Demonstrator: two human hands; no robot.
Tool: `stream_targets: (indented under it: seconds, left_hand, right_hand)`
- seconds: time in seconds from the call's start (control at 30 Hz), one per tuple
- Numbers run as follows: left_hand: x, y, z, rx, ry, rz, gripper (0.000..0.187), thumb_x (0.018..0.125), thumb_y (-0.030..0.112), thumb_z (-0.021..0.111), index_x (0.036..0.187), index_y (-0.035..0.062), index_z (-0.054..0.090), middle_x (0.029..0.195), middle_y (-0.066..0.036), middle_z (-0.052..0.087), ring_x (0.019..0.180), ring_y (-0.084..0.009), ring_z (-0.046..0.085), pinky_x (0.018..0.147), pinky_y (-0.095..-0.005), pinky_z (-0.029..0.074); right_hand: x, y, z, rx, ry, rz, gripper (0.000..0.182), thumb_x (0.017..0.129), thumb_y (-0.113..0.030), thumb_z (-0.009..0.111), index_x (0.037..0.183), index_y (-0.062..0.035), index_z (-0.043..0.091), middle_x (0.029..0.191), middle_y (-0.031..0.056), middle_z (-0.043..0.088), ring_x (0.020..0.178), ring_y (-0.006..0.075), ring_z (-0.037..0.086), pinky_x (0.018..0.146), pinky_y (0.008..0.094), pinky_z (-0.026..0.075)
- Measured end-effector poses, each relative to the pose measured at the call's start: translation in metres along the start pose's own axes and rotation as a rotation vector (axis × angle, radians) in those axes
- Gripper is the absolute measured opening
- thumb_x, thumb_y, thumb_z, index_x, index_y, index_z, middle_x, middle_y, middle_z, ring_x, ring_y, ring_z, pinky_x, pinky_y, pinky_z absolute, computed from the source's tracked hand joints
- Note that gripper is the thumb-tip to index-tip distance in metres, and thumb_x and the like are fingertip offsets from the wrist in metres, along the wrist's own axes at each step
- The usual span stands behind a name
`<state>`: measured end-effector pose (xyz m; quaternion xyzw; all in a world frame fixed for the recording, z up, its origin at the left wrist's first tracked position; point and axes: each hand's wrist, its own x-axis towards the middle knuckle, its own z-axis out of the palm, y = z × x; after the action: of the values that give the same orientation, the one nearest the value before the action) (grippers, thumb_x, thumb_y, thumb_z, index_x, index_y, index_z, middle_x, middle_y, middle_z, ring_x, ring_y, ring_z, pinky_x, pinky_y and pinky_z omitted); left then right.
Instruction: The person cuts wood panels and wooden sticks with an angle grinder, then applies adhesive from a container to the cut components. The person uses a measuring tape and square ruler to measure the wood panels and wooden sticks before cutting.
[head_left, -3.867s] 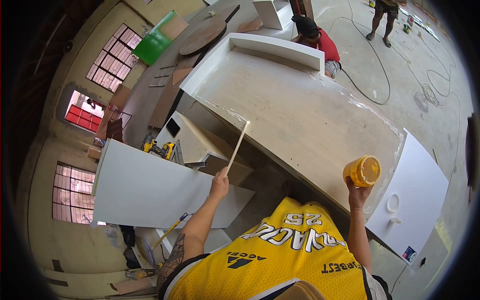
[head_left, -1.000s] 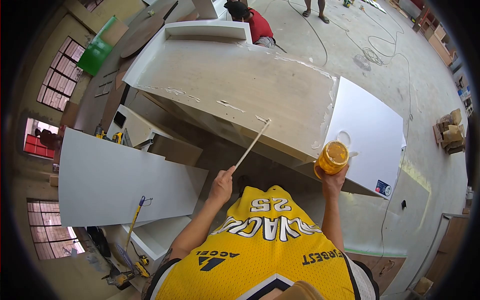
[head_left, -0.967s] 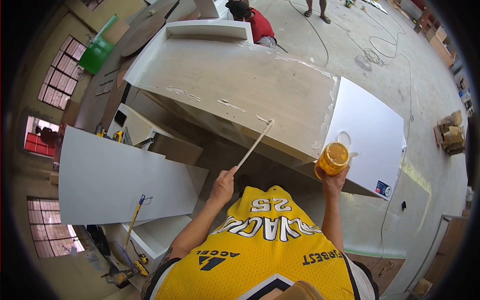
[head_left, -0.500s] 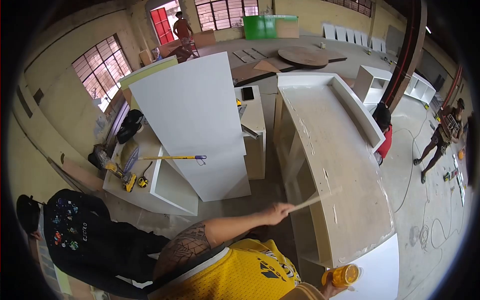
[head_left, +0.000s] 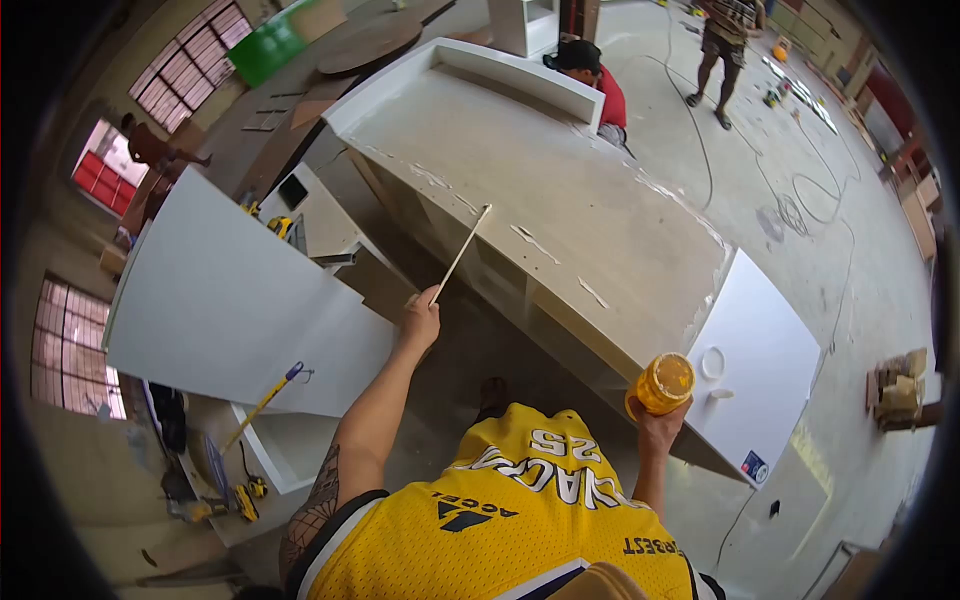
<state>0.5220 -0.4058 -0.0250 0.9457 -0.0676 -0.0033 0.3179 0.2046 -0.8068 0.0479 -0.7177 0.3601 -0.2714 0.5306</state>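
My left hand (head_left: 420,322) is closed around a thin pale stick (head_left: 461,255). The stick's whitish tip is at the near edge of a long cabinet's wooden panel (head_left: 590,215). White paste patches (head_left: 535,243) and streaks mark this panel. On the right, my right hand (head_left: 664,422) grips an orange jar (head_left: 665,383) with pale smears on its rim, over the near end of the cabinet. A round white lid (head_left: 712,363) lies beside the jar on a white panel (head_left: 765,335).
A big white board (head_left: 240,300) leans at left, near a yellow-and-purple tool (head_left: 262,405) and power tools (head_left: 245,502). A person in red (head_left: 610,100) is low behind the cabinet. Another person (head_left: 725,50) stands beyond, near cables (head_left: 790,215) on the floor.
The view has turned, so the cabinet now lies diagonally. My left hand and stick have shifted towards the cabinet's far end. More of the jar and my right hand shows.
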Motion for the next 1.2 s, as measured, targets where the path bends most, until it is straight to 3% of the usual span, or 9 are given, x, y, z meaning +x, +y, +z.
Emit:
stream_targets:
  seconds: [0.13, 0.27, 0.43, 0.53, 0.7, 0.97, 1.2]
  left_hand:
    - [-0.020, -0.018, 0.006, 0.066, -0.007, 0.212, 0.047, 0.096, -0.005, 0.067, 0.141, 0.0074, 0.069, 0.110, -0.021, 0.067, 0.104, -0.0445, 0.070, 0.092, -0.0523, 0.058]
    - [-0.044, -0.023, 0.009, -0.021, -0.079, 0.296, 0.048, 0.096, -0.005, 0.067, 0.142, 0.0087, 0.070, 0.112, -0.022, 0.066, 0.105, -0.0433, 0.069, 0.091, -0.0506, 0.058]
    - [-0.045, -0.003, -0.019, -0.051, -0.154, 0.287, 0.046, 0.099, -0.002, 0.064, 0.144, 0.0072, 0.068, 0.115, -0.023, 0.069, 0.107, -0.0425, 0.069, 0.095, -0.0495, 0.057]
    - [-0.003, -0.011, -0.037, -0.033, -0.092, 0.229, 0.043, 0.101, 0.002, 0.062, 0.144, 0.0060, 0.067, 0.116, -0.024, 0.070, 0.110, -0.0448, 0.068, 0.098, -0.0519, 0.055]
    - [0.050, -0.042, -0.038, 0.011, -0.170, 0.253, 0.043, 0.103, 0.007, 0.060, 0.146, 0.0061, 0.065, 0.118, -0.026, 0.071, 0.112, -0.0472, 0.068, 0.100, -0.0538, 0.055]
    - [-0.012, -0.043, -0.041, -0.034, -0.400, 0.266, 0.045, 0.105, 0.007, 0.061, 0.150, 0.0091, 0.064, 0.117, -0.025, 0.070, 0.108, -0.0455, 0.070, 0.097, -0.0496, 0.057]
    - [-0.033, -0.028, -0.045, -0.047, -0.414, 0.397, 0.048, 0.103, 0.003, 0.062, 0.150, 0.0117, 0.065, 0.117, -0.022, 0.066, 0.104, -0.0430, 0.070, 0.091, -0.0483, 0.058]
  right_hand:
    - [-0.005, -0.009, 0.012, 0.077, 0.046, 0.012, 0.088, 0.072, -0.014, 0.097, 0.145, -0.0054, 0.048, 0.133, 0.0094, 0.062, 0.124, 0.0238, 0.063, 0.109, 0.0389, 0.050]
    - [-0.007, -0.019, 0.025, -0.010, 0.101, 0.046, 0.088, 0.073, -0.014, 0.097, 0.145, -0.0051, 0.048, 0.133, 0.0101, 0.062, 0.124, 0.0243, 0.063, 0.110, 0.0393, 0.050]
    - [-0.007, -0.013, 0.043, -0.023, 0.130, -0.005, 0.088, 0.073, -0.015, 0.098, 0.145, -0.0061, 0.048, 0.132, 0.0105, 0.064, 0.123, 0.0263, 0.064, 0.110, 0.0404, 0.050]
    - [-0.006, -0.019, 0.055, -0.059, 0.120, 0.013, 0.089, 0.072, -0.017, 0.099, 0.145, -0.0069, 0.048, 0.132, 0.0120, 0.065, 0.123, 0.0300, 0.066, 0.110, 0.0414, 0.051]
    - [-0.010, -0.032, 0.070, -0.102, 0.113, 0.040, 0.090, 0.071, -0.017, 0.100, 0.144, -0.0086, 0.048, 0.133, 0.0136, 0.067, 0.124, 0.0326, 0.068, 0.108, 0.0431, 0.053]
    - [-0.025, -0.042, 0.082, -0.144, 0.179, 0.014, 0.090, 0.072, -0.017, 0.099, 0.145, -0.0090, 0.046, 0.133, 0.0126, 0.066, 0.124, 0.0316, 0.067, 0.108, 0.0423, 0.052]
    - [-0.031, -0.032, 0.090, -0.222, 0.196, -0.044, 0.089, 0.073, -0.016, 0.099, 0.145, -0.0073, 0.048, 0.131, 0.0123, 0.065, 0.122, 0.0308, 0.066, 0.108, 0.0417, 0.051]
